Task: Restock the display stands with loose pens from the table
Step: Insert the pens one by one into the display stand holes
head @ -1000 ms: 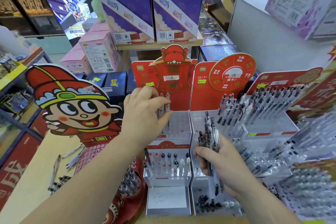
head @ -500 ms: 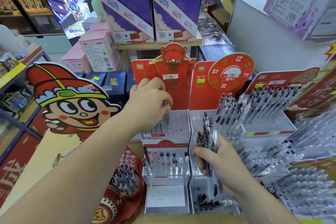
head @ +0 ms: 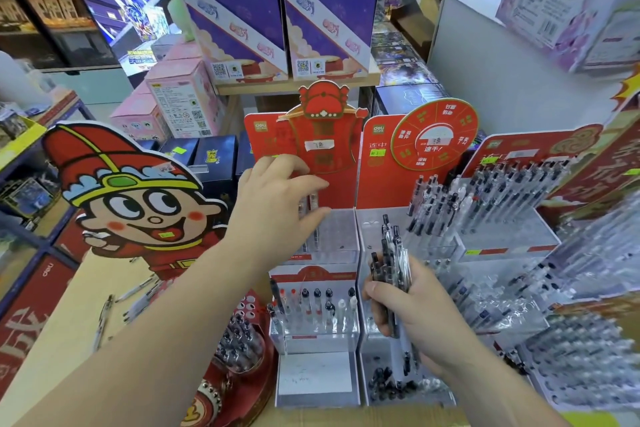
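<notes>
Over at the red-backed clear acrylic stand [head: 341, 236], the left hand [head: 273, 208] curls over a clear plastic pen [head: 313, 205] in the top tier, can't tell if it's actually pinching. Right hand [head: 415, 308], just below-right of it, clutches a bundle of black-capped pens [head: 389, 253]. Slack grip and they'd probably scatter.

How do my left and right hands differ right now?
Left hand reaches higher, at the red stand's upper tier, fingers loosely spread beside two standing pens; right hand sits lower. Left hand holds no bundle; right hand grips a bundle of pens. Both are bare.
</notes>
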A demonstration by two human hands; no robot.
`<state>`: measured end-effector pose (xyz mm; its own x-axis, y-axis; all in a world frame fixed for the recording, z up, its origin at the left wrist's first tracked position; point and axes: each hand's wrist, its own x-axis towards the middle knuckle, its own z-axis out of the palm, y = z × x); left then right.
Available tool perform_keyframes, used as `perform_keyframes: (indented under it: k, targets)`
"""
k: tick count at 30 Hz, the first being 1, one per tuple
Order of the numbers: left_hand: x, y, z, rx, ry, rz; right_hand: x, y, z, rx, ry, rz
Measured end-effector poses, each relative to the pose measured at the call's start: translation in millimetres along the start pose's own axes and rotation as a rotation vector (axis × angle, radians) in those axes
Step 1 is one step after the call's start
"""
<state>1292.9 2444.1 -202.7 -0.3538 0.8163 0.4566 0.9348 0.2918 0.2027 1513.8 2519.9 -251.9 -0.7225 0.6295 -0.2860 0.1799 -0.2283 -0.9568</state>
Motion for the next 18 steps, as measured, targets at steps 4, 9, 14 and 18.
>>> perform_keyframes:
  k: [4, 9, 14, 18]
  targets:
    - [-30, 41, -14, -0.431, 0.063, -0.151, -5, -9, 6, -0.012, -0.051, -0.028]
    - [-47, 74, 2, -0.821, -0.111, -0.440, -5, -13, 21, -0.356, -0.003, -0.104]
    - [-43, 76, 6, -0.724, -0.156, -0.451, -1, -7, 23, -0.673, 0.088, -0.166]
    - [-34, 73, -3, -0.599, -0.279, -0.358, -4, -9, 18, -0.769, 0.110, -0.193]
